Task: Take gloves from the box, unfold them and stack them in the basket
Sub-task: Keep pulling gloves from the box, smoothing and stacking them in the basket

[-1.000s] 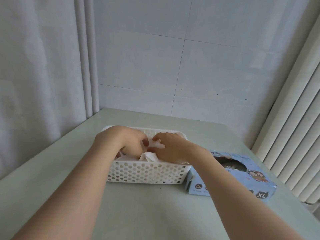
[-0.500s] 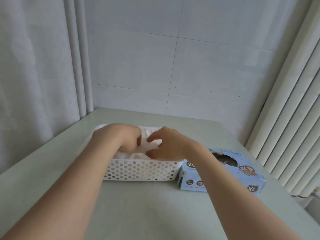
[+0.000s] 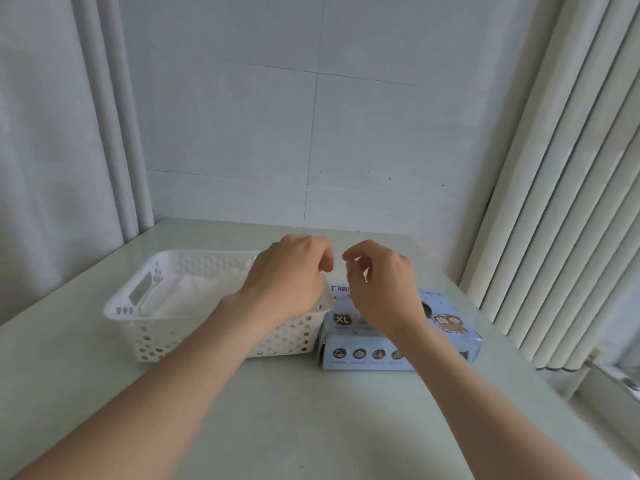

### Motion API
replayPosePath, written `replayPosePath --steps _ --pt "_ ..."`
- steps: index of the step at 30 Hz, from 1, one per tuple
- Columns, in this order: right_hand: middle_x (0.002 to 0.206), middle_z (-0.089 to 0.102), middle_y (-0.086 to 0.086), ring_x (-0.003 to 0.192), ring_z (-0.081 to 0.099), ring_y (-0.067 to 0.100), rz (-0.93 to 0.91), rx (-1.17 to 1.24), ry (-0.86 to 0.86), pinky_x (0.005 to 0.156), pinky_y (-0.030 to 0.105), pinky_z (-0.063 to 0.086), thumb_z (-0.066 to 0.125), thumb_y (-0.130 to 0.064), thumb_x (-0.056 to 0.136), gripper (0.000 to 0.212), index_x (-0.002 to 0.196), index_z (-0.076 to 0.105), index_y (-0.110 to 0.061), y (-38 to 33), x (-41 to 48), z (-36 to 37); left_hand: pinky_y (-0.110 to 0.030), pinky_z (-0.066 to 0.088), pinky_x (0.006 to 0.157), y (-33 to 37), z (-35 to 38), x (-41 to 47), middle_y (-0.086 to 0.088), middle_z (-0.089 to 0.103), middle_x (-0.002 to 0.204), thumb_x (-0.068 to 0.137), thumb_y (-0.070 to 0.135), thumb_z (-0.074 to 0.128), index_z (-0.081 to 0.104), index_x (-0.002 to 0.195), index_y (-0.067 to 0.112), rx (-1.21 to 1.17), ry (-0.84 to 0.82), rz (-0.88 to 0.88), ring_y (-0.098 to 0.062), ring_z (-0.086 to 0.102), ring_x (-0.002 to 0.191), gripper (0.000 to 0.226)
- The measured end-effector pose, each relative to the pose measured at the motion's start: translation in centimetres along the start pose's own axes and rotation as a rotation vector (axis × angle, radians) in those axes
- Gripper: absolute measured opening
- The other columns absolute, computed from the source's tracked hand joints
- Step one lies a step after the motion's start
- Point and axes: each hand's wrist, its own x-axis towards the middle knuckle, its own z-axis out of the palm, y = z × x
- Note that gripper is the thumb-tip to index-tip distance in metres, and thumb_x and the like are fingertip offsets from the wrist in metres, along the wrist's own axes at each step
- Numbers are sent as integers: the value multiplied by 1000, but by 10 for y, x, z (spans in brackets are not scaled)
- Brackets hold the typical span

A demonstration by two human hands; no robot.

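A: Setting?
B: Head-cam view, looking down at a pale green desk [image 3: 311, 420]. Two bare forearms [image 3: 173, 393] reaching in from the bottom edge.

A: Left hand [image 3: 289, 282]?
B: Hovers above the right end of the basket [image 3: 136, 308]. Fingers bent under, tips hidden behind the knuckles. Can't tell if pinching anything.

A: Right hand [image 3: 382, 289]?
B: Hangs above the box [image 3: 453, 329], just beside the left hand, w/ a small gap btwn the two. Fingers loosely curled, thumb & forefinger apart. Nothing visible in the grip.

A: Basket?
B: White plastic, round holes all over the walls, slot handle [image 3: 142, 292] at its left end. Sits on the desk, left of centre.

A: Gloves [image 3: 194, 292]?
B: Lie inside the basket as a flat white pile. No. of gloves: can't tell.

A: Box?
B: Light blue card w/ cartoon figures on top, an "XL" badge [image 3: 342, 319] at the near-left corner & a row of round icons [image 3: 367, 354] along the front. Stands on the desk right beside the basket's right wall; touching or not, unclear. Dark opening [image 3: 426, 310] on top, mostly hidden behind the right wrist.

A: Bkgd?
B: Grey-white tiled wall [image 3: 242, 133] behind the desk, pale curtain [image 3: 52, 168] at left, pale vertical slats [image 3: 561, 202] at right.
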Motion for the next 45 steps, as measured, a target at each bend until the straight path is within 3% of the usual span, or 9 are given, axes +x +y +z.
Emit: replayPosePath --steps 7,11,17,21,24,29,35,41,45 --pt "82 66 -4 74 62 23 265 -321 -11 55 28 44 54 -10 82 21 87 70 -23 32 -13 -39 -36 48 93 22 35 -14 6 69 100 107 31 41 67 107 23 100 -126 240 -18 64 89 27" --pt "75 65 4 59 55 23 284 -493 -182 53 27 45 51 -11 75 21 82 70 -16 46 -18 -54 -41 42 102 20 49 -15 10 64 116 104 67 26 64 118 28 313 -244 291 -16 60 107 55" --pt "77 60 -2 78 57 24 160 -717 -394 82 38 35 49 -32 100 22 88 64 -21 53 -15 -53 -41 41 104 21 51 -17 4 53 133 97 81 29 60 126 30 374 -261 294 -19 53 121 66" --pt "83 68 -3 85 62 25 226 -510 -338 81 35 38 68 -32 96 8 94 73 -26 54 -16 -46 -40 42 103 21 52 -15 6 54 133 97 81 28 59 130 32 391 -276 279 -17 51 123 67" --pt "82 70 1 78 64 27 232 -400 -297 72 33 45 63 -12 89 19 90 78 -24 53 -19 -43 -40 42 103 22 52 -17 7 55 133 97 81 28 59 131 32 400 -271 288 -17 51 123 67" --pt "87 73 -4 82 66 21 126 -280 -128 76 36 54 57 -13 93 26 102 78 -27 58 -19 -40 -38 43 100 23 51 -16 8 53 133 96 80 29 58 135 35 380 -283 277 -16 50 124 66" --pt "75 73 -10 79 67 5 115 119 58 69 5 43 69 -11 92 21 96 80 -29 49 -22 -40 -37 43 91 26 49 -17 8 54 126 97 80 30 53 137 36 384 -284 276 -16 51 121 64" --pt "94 80 -18 95 73 -3 98 378 -11 76 11 51 81 -23 93 11 104 83 -26 44 -22 -35 -38 48 88 25 44 -16 10 58 113 97 78 28 61 121 36 302 -306 233 -14 54 113 58" --pt "91 81 -7 91 76 5 145 556 -2 76 17 56 77 -10 94 17 107 80 -22 41 -22 -38 -37 50 79 22 43 -14 13 59 98 105 60 35 63 104 34 129 -280 203 -12 57 100 38"
